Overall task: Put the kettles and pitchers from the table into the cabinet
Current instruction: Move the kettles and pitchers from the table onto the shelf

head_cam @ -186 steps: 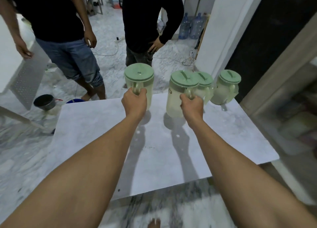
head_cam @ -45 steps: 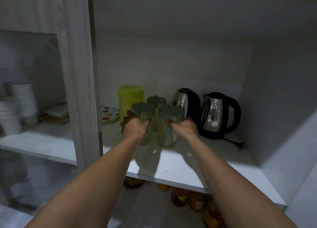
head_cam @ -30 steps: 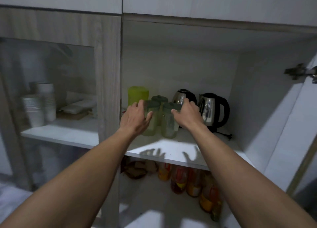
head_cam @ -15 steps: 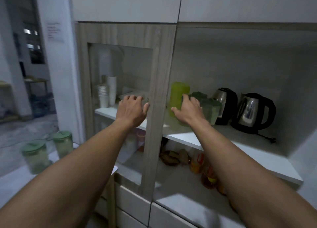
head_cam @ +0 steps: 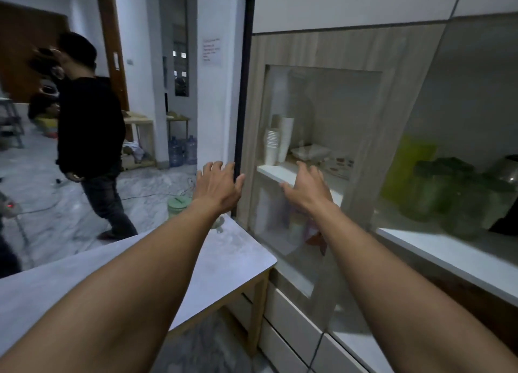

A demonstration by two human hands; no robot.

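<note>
Swinging away from the cabinet shelf (head_cam: pixel 448 250), where half a second ago our right hand was still beside the green lids, we are now turning left toward the table (head_cam: pixel 229 260), and both hands are travelling empty. Our left hand (head_cam: pixel 217 186) and right hand (head_cam: pixel 307 189) are hanging with fingers spread and loose, gripping nothing, in front of the glass door (head_cam: pixel 322 137). The remaining pitcher (head_cam: pixel 178 203) is standing upright near the table's far edge, below and to the left of our left hand, which is the nearer of the two; our left forearm is hiding much of it. We are seeing a pale green lid over a cloudy, translucent body. Its handle is not showing, so we cannot say which way it is facing. The stored pitchers (head_cam: pixel 448 196) are sitting blurred on the shelf at right.
</note>
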